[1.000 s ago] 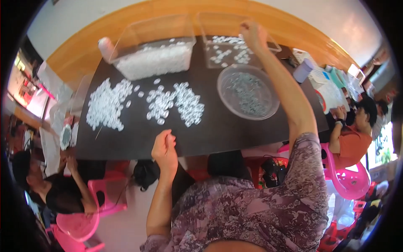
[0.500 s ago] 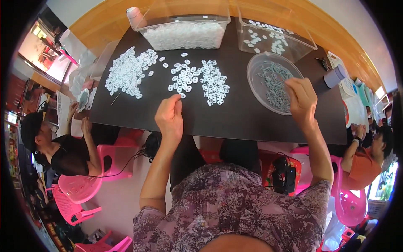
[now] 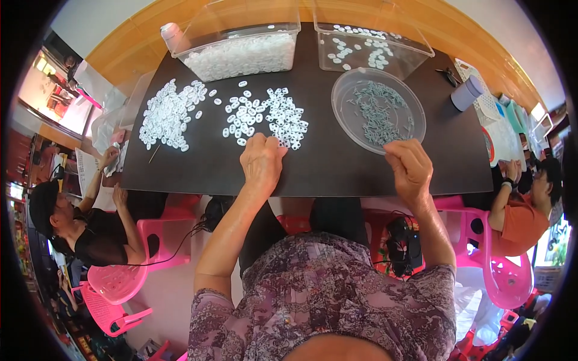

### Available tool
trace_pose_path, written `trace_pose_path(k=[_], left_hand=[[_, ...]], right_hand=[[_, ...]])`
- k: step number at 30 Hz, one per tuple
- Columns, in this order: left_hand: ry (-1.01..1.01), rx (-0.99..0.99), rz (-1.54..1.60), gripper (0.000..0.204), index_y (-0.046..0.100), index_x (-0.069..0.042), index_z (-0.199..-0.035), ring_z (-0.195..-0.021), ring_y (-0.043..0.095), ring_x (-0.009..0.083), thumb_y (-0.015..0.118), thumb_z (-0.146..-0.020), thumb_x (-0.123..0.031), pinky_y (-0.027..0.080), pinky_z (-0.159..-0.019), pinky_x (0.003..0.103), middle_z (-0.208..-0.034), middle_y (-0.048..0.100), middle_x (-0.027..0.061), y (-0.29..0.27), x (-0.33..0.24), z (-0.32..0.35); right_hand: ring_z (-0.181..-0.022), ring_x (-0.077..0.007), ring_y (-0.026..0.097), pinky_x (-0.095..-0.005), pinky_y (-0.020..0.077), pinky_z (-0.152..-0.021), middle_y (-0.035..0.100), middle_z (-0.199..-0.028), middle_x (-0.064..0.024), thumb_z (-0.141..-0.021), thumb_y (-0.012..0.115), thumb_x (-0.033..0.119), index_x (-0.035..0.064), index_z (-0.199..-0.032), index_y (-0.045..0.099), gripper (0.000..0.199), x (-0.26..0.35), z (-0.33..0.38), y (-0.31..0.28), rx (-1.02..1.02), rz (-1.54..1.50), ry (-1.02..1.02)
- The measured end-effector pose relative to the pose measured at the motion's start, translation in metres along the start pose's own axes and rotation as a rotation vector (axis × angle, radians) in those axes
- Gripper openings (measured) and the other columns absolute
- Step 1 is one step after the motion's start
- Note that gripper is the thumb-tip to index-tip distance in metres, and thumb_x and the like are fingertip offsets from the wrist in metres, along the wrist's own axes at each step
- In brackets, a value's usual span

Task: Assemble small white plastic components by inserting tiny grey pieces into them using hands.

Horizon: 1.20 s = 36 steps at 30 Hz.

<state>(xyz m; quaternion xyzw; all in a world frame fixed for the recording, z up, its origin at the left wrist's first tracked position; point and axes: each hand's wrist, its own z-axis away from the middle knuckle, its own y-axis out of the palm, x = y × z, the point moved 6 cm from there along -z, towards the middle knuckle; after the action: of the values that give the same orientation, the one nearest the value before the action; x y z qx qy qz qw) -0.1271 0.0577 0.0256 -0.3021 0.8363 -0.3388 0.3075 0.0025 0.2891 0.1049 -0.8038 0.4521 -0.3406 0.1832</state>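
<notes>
Two curled hands rest on the dark rectangular table (image 3: 313,171): the left hand (image 3: 262,160), loosely closed, touches small white plastic rings (image 3: 283,120); the right hand (image 3: 410,168), a fist, lies just below the round clear plastic dish (image 3: 378,110).

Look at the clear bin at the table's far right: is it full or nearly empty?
Nearly empty. The right bin has only scattered white rings on its floor, while the left bin holds a deep layer.

No packages, labels, signs or screens clearly discernible anywhere around dark table (image 3: 313,168).
</notes>
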Motion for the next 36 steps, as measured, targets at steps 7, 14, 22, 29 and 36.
trace_pose_path(k=[7,14,22,29,36], left_hand=[[-0.136,0.079,0.189,0.01,0.06,-0.004,-0.078,-0.061,0.056,0.021,0.068,-0.072,-0.005,0.043,-0.055,0.032,-0.067,0.056,0.0065,-0.001,0.011,0.001],[-0.846,0.272,1.302,0.008,0.059,0.0,-0.08,-0.053,0.056,0.0118,0.065,-0.079,-0.004,0.041,-0.043,0.022,-0.068,0.061,0.0087,0.0,0.009,0.017],[-0.857,0.212,1.422,0.006,0.062,0.0,-0.082,-0.054,0.054,0.0105,0.065,-0.08,-0.005,0.042,-0.048,0.021,-0.07,0.061,0.0069,-0.007,0.003,0.03],[-0.774,0.211,1.344,0.011,0.062,0.001,-0.086,-0.058,0.053,0.0097,0.064,-0.083,-0.009,0.043,-0.05,0.022,-0.072,0.06,0.0048,0.008,-0.001,0.046],[-0.749,0.186,1.393,0.012,0.062,0.002,-0.089,-0.059,0.054,0.0096,0.064,-0.084,-0.01,0.044,-0.051,0.022,-0.074,0.061,0.0055,0.01,0.001,0.051]], right_hand=[[-0.072,-0.0229,0.059,-0.0297,0.0467,-0.063,0.063,-0.081,-0.011,-0.071,0.065,-0.006,-0.0004,-0.084,0.063,0.014,0.014,0.0,0.02,-0.004,-0.113,-0.002],[-0.071,-0.0229,0.059,-0.0304,0.047,-0.063,0.063,-0.08,-0.0108,-0.071,0.063,-0.006,0.0003,-0.083,0.064,0.014,0.02,0.008,0.053,-0.026,-0.256,0.092],[-0.073,-0.0257,0.058,-0.0329,0.046,-0.065,0.062,-0.077,-0.0118,-0.071,0.063,0.001,0.0005,-0.082,0.065,0.011,-0.05,-0.009,0.029,-0.013,0.042,0.299],[-0.076,-0.0304,0.058,-0.0399,0.0452,-0.068,0.061,-0.076,-0.0125,-0.073,0.062,0.008,0.0036,-0.077,0.065,0.007,-0.085,-0.027,0.076,0.158,0.138,0.149],[-0.079,-0.0343,0.057,-0.0428,0.0453,-0.069,0.059,-0.073,-0.0145,-0.072,0.061,0.008,0.0038,-0.071,0.063,0.005,-0.103,-0.042,0.112,0.316,0.333,0.088]])
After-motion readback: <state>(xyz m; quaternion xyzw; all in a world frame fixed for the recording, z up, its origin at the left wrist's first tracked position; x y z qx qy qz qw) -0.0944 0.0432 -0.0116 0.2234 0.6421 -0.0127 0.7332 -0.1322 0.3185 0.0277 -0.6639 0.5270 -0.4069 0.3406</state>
